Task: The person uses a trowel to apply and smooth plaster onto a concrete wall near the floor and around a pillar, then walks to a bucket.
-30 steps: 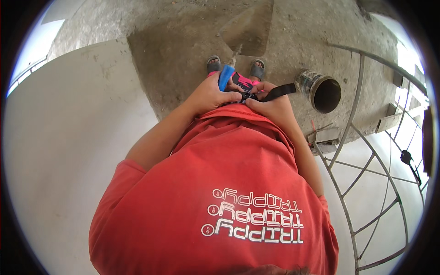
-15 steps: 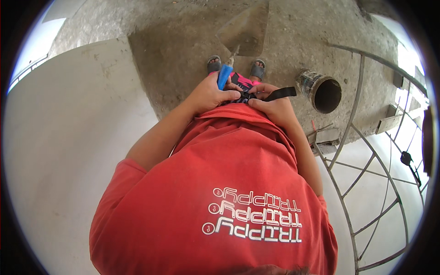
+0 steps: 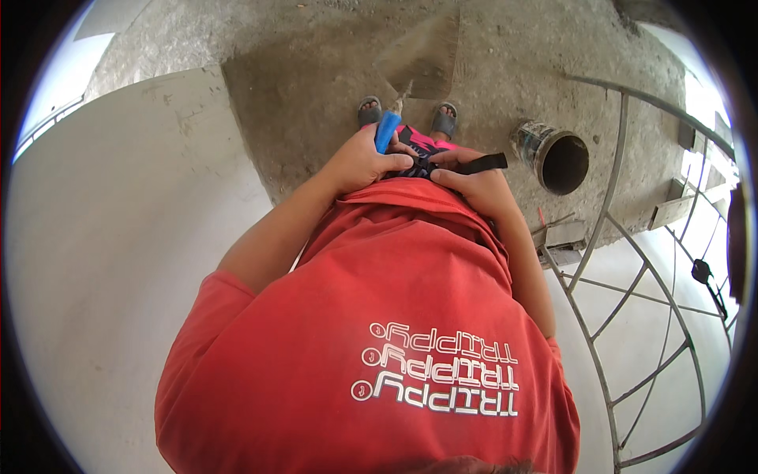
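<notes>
At my waist, my left hand (image 3: 365, 164) is closed around the blue handle of a trowel (image 3: 388, 132), whose wide blade points away toward the floor. The thumb and fingers of that same hand also touch the black buckle (image 3: 421, 167) of a belt. Facing it, my right hand (image 3: 472, 185) pinches the belt beside the buckle, and the loose black strap end (image 3: 484, 163) sticks out to the right. The fingers partly hide the buckle, so I cannot tell whether it is fastened. Below hang dark shorts with pink patches (image 3: 422, 141).
A dirty cylindrical bucket (image 3: 562, 162) lies or stands on the rough concrete floor (image 3: 505, 79) to my right. Beyond it rises a metal scaffold frame (image 3: 613, 193) with bars. A pale smooth wall (image 3: 118, 213) fills the left side. Scrap pieces (image 3: 564, 233) lie near the frame's base.
The loose strap end has shifted slightly and sits closer to my right hand, whose fingers have moved a little at the belt. My left hand and the trowel stay almost where they were.
</notes>
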### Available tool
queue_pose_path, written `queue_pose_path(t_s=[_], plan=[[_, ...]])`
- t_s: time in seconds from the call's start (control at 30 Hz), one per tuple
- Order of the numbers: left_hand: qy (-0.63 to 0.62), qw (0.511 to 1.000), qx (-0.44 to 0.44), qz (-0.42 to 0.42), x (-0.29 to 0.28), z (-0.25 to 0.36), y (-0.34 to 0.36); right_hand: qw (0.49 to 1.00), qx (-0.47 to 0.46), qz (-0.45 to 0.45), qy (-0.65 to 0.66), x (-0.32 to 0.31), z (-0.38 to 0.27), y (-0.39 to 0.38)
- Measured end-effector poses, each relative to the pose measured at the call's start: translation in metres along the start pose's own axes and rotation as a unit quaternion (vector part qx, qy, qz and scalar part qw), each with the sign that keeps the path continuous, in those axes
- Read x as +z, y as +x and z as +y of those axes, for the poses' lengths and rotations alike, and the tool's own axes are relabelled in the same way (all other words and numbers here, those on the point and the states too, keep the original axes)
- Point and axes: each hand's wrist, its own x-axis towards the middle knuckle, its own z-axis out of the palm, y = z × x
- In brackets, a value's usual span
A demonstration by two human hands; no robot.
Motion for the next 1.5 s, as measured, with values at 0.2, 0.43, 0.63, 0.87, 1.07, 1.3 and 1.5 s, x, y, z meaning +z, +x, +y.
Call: queue_pose_path(t_s=[0.2, 0.43, 0.63, 0.87, 1.07, 1.3, 1.5], plan=[[0.019, 1.000, -0.002, -0.001, 0.000, 0.001, 0.002, 0.993, 0.048, 0.020, -0.109, -0.007, -0.001, -0.005], [0.046, 0.998, 0.027, -0.027, 0.000, 0.009, 0.000, 0.975, 0.139, 0.015, 0.172, -0.007, -0.004, 0.003], [0.094, 0.994, 0.043, -0.037, 0.011, 0.022, 0.000, 0.949, 0.164, 0.048, 0.264, 0.000, -0.024, 0.019], [0.128, 0.991, 0.013, -0.041, 0.015, 0.015, 0.010, 0.968, 0.120, 0.041, 0.217, 0.014, -0.037, 0.020], [0.113, 0.992, 0.024, -0.050, 0.023, 0.024, 0.006, 0.970, 0.111, 0.069, 0.205, 0.021, -0.047, 0.017], [0.111, 0.992, 0.014, -0.054, 0.020, 0.018, 0.015, 0.976, 0.083, 0.059, 0.193, 0.011, -0.046, 0.011], [0.090, 0.993, 0.013, -0.069, 0.034, 0.038, 0.009, 0.980, 0.100, 0.044, 0.164, 0.005, -0.047, 0.017]])
